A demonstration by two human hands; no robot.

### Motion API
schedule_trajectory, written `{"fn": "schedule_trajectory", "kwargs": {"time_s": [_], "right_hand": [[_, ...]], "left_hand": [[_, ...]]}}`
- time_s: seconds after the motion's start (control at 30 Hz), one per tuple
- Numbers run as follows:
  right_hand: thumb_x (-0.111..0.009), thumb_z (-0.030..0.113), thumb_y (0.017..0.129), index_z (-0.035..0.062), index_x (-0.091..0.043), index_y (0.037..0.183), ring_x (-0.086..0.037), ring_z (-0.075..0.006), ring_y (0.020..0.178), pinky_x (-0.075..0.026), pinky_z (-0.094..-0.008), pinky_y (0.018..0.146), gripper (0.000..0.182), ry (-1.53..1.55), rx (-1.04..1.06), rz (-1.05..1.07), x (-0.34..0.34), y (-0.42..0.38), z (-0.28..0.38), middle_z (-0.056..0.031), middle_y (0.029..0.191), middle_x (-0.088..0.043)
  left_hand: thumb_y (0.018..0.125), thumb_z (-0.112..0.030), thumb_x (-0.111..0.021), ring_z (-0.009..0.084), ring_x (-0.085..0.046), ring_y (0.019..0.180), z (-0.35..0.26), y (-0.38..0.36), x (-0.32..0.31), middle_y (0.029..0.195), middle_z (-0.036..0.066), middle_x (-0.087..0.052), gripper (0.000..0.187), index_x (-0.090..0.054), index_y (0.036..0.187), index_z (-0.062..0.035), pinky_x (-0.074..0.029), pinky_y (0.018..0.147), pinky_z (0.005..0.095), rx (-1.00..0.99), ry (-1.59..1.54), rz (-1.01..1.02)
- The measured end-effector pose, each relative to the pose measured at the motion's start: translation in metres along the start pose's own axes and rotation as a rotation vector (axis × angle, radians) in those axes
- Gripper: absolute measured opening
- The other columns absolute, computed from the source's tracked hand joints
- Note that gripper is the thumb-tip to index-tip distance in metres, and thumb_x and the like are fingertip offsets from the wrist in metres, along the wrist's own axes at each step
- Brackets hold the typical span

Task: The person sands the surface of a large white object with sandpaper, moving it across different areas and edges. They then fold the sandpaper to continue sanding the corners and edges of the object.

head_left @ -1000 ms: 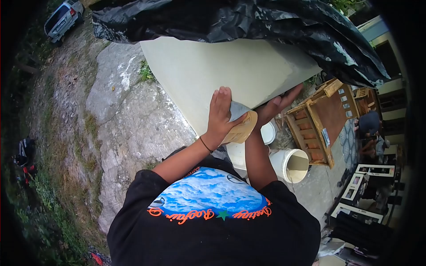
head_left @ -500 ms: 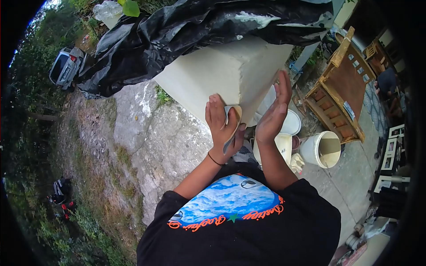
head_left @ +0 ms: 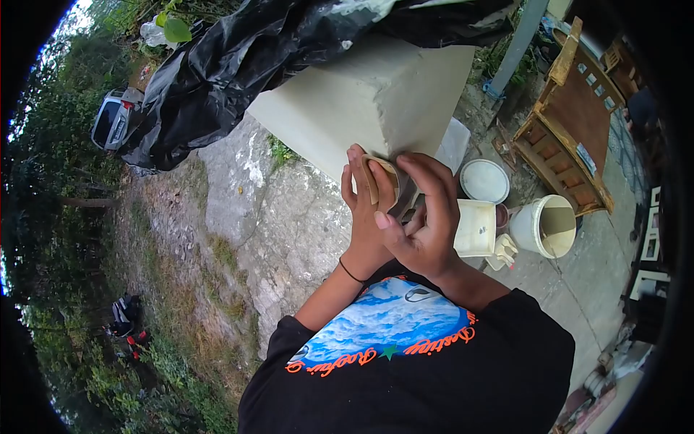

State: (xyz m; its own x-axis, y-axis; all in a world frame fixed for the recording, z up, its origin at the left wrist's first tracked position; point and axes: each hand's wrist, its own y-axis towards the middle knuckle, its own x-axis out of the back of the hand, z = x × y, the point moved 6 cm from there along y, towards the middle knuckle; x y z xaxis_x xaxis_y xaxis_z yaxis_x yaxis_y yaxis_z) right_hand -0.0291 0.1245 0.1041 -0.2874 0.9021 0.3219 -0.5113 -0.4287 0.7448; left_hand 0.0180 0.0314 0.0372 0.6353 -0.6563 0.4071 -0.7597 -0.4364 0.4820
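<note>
A large pale block [head_left: 340, 108] with a smooth, plaster-like surface stands before me, its corner edge pointing my way. Black plastic sheeting [head_left: 238, 72] drapes over its top. My left hand [head_left: 369, 210] is at the lower end of that edge, gripping a curled piece of sandpaper [head_left: 371, 181] that passes between its fingers. Close beside it, my right hand [head_left: 434, 224] has its fingers bent, with their tips by the block's edge and the thumb apart, pointing at the left hand. Nothing shows in the right hand, though its palm is partly hidden.
At right are a white bucket [head_left: 549, 228], a round white lid [head_left: 484, 181], a rectangular cream container [head_left: 475, 228] and a wooden furniture piece [head_left: 571, 123]. A grey post [head_left: 517, 50] rises behind the block. Rough concrete [head_left: 289, 217] lies left, with a parked car [head_left: 112, 119] farther off.
My right hand has come off the block's right face and moved down and left, beside my left hand, its fingers now bent. The view has shifted slightly.
</note>
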Motion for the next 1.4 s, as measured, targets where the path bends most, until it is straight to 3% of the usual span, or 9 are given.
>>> {"fn": "schedule_trajectory", "kwargs": {"time_s": [0.03, 0.2, 0.3, 0.4, 0.5, 0.73, 0.97, 1.07, 1.4], "right_hand": [[-0.064, 0.028, 0.079, -0.0061, -0.046, 0.122, -0.05, -0.0334, 0.109, -0.039, -0.0397, 0.093, 0.058, 0.068, -0.004, 0.052, -0.001, 0.001, 0.001, -0.0218, 0.12, -0.049], [-0.053, 0.009, 0.083, -0.0061, -0.058, 0.103, -0.063, -0.0247, 0.078, -0.049, -0.0329, 0.071, 0.025, 0.288, -0.26, -0.128, 0.011, 0.005, -0.022, -0.018, 0.092, -0.062], [-0.06, 0.01, 0.085, -0.0042, -0.059, 0.1, -0.062, -0.0171, 0.073, -0.049, -0.0288, 0.066, 0.021, 0.304, -0.352, -0.112, 0.002, 0.008, -0.027, -0.0136, 0.083, -0.064], [-0.068, 0.015, 0.084, -0.0035, -0.063, 0.092, -0.061, -0.0105, 0.069, -0.048, -0.0253, 0.063, 0.021, 0.379, -0.403, -0.047, -0.001, 0.012, -0.037, -0.0082, 0.076, -0.066], [-0.069, 0.015, 0.083, -0.0034, -0.065, 0.089, -0.06, -0.0089, 0.069, -0.048, -0.0245, 0.062, 0.02, 0.465, -0.45, 0.006, -0.005, 0.011, -0.05, -0.0064, 0.077, -0.067], [-0.073, 0.012, 0.079, -0.0022, -0.061, 0.088, -0.063, -0.0111, 0.07, -0.049, -0.0254, 0.063, 0.021, 0.262, -0.306, -0.146, 0.005, 0.024, -0.036, -0.0081, 0.078, -0.067], [-0.074, 0.01, 0.077, -0.0045, -0.062, 0.086, -0.063, -0.0099, 0.067, -0.049, -0.0222, 0.06, 0.021, 0.516, -0.381, -0.086, 0.006, 0.035, -0.024, -0.0078, 0.076, -0.068], [-0.074, 0.01, 0.077, -0.0038, -0.065, 0.086, -0.063, -0.0081, 0.067, -0.049, -0.0219, 0.059, 0.019, 0.496, -0.388, -0.032, 0.002, 0.042, -0.022, -0.0067, 0.074, -0.069], [-0.073, 0.012, 0.078, -0.0005, -0.069, 0.083, -0.062, -0.0064, 0.065, -0.048, -0.0211, 0.058, 0.015, 0.418, -0.344, -0.063, 0.005, 0.073, -0.009, -0.0057, 0.072, -0.069]], "left_hand": [[0.083, -0.041, -0.054, 0.0475, -0.01, 0.137, -0.011, -0.001, 0.001, 0.143, 0.037, -0.01, 0.083, -0.017, 0.138, 0.0102, -0.011, 0.107, 0.0546, -0.216, 0.475, 0.049], [0.082, -0.025, -0.059, 0.0456, -0.03, 0.13, -0.031, 0.009, 0.026, 0.143, 0.03, -0.024, 0.075, -0.022, 0.142, 0.0013, -0.029, 0.102, 0.049, -0.335, 0.164, -0.125], [0.087, -0.016, -0.058, 0.0321, -0.046, 0.118, -0.028, 0.017, 0.03, 0.128, 0.024, -0.044, 0.062, -0.026, 0.137, 0.0026, -0.038, 0.097, 0.0375, -0.236, 0.194, -0.256], [0.087, -0.007, -0.06, 0.0157, -0.053, 0.097, -0.011, 0.021, 0.042, 0.11, 0.012, -0.052, 0.038, -0.04, 0.119, 0.0001, -0.042, 0.086, 0.0284, -0.155, -0.256, -0.588], [0.085, -0.009, -0.066, 0.0088, -0.053, 0.077, -0.006, 0.033, 0.051, 0.094, 0.008, -0.057, 0.034, -0.046, 0.112, -0.0005, -0.043, 0.073, 0.0208, 0.144, -0.459, -0.454], [0.078, -0.004, -0.072, 0.0091, -0.055, 0.073, -0.023, 0.037, 0.06, 0.082, 0.007, -0.06, 0.016, -0.059, 0.086, 0.0007, -0.044, 0.066, 0.0195, -0.037, -0.348, -0.533], [0.078, -0.009, -0.072, 0.0079, -0.052, 0.066, -0.037, 0.045, 0.066, 0.078, 0.005, -0.06, 0.015, -0.063, 0.084, 0.0004, -0.04, 0.06, 0.0187, -0.034, -0.352, -0.466], [0.075, -0.015, -0.077, 0.0052, -0.044, 0.059, -0.03, 0.05, 0.059, 0.062, -0.001, -0.054, 0.022, -0.062, 0.07, 0.0001, -0.036, 0.055, 0.0192, 0.116, -0.332, -0.386], [0.075, -0.018, -0.078, 0.0029, -0.042, 0.057, -0.042, 0.073, 0.07, 0.058, -0.003, -0.052, 0.027, -0.059, 0.067, -0.0004, -0.034, 0.052, 0.0185, 0.132, -0.395, -0.414]]}}
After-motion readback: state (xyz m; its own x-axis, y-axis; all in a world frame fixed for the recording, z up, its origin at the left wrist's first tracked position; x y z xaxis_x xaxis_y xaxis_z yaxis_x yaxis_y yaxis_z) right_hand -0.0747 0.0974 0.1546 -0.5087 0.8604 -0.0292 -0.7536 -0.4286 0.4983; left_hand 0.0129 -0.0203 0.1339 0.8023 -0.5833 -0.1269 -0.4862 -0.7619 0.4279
